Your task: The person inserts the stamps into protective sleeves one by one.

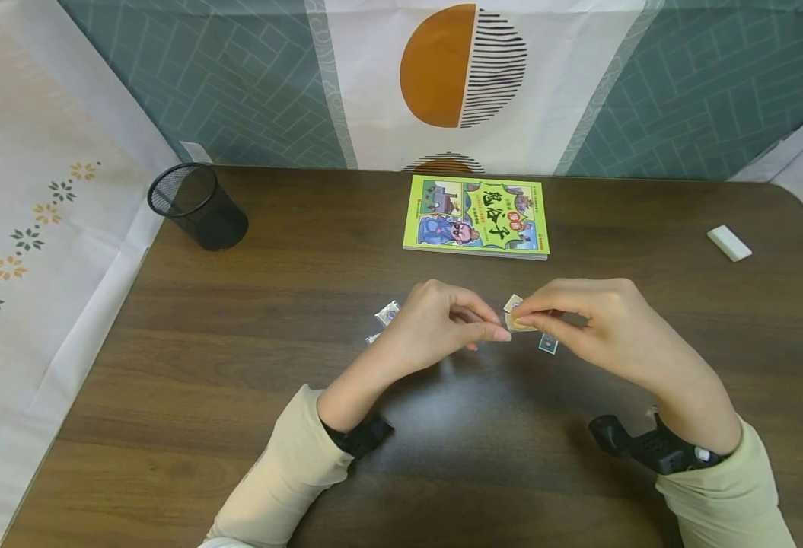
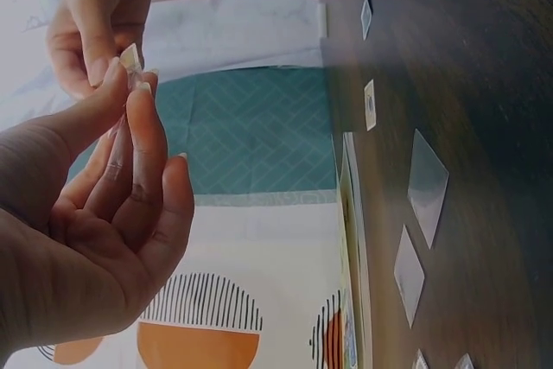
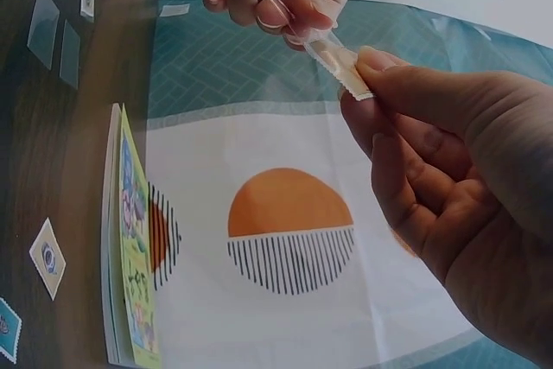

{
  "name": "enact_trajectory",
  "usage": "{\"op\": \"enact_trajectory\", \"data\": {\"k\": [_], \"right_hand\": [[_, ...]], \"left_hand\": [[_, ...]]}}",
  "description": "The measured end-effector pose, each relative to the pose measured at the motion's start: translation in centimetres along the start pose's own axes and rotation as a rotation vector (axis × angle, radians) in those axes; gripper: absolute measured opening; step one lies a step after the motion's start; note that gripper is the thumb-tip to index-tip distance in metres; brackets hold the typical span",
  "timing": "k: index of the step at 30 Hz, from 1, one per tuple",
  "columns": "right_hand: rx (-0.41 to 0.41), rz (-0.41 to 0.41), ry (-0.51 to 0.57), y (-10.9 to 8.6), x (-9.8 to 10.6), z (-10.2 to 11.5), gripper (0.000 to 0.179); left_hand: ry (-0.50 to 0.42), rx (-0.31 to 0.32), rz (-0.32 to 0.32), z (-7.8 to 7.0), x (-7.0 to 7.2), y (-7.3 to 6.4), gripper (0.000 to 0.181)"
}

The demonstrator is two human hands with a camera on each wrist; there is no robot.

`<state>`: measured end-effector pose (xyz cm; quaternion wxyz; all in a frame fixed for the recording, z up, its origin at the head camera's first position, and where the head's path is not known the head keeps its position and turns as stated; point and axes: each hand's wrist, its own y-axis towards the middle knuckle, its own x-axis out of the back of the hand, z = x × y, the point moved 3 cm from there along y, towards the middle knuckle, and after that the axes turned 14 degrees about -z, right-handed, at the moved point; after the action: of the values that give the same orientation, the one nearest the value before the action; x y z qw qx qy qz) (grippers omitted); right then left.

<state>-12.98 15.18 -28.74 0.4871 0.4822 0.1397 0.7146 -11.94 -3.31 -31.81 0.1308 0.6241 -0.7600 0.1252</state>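
My right hand (image 1: 596,320) pinches a tan postage stamp (image 3: 350,73) with a perforated edge between thumb and forefinger. Opposite it, the thumb and fingers of my left hand (image 1: 442,323) pinch a small clear plastic sleeve (image 3: 317,38). Sleeve and stamp overlap between the two hands, raised above the table. Below the right hand lie a pale stamp (image 1: 512,303) and a blue stamp (image 1: 548,344). Two more clear sleeves (image 2: 428,187) lie flat on the table in the left wrist view. A sleeved stamp (image 1: 387,313) lies beside the left hand, with another partly hidden.
A green comic-covered book (image 1: 476,217) lies at the back middle of the brown table (image 1: 291,228). At the back left stands a black mesh pen holder (image 1: 212,221). A white block (image 1: 730,243) like an eraser lies at the far right. Patterned cloth hangs behind.
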Motion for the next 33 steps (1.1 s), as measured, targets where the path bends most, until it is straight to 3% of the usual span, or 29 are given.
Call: {"op": "enact_trajectory", "data": {"k": [7,14,23,28,33], "right_hand": [[-0.007,0.001,-0.021,-0.03,-0.02,-0.15,0.018],[0.006,0.002,0.007,-0.07,0.03,-0.30,0.029],[0.004,0.005,0.017,-0.12,-0.06,-0.37,0.022],[-0.004,0.021,0.014,-0.16,-0.19,-0.38,0.008],[-0.005,0.023,0.011,-0.17,-0.34,-0.45,0.015]], "left_hand": [[-0.014,-0.015,0.010,-0.02,-0.03,0.03,0.008],[-0.027,-0.022,0.008,0.01,-0.07,0.03,0.008],[-0.022,-0.034,-0.019,0.05,-0.04,0.03,0.010],[-0.002,-0.058,-0.031,0.09,-0.02,0.00,0.009],[0.000,-0.062,-0.030,0.13,-0.03,0.02,0.009]]}}
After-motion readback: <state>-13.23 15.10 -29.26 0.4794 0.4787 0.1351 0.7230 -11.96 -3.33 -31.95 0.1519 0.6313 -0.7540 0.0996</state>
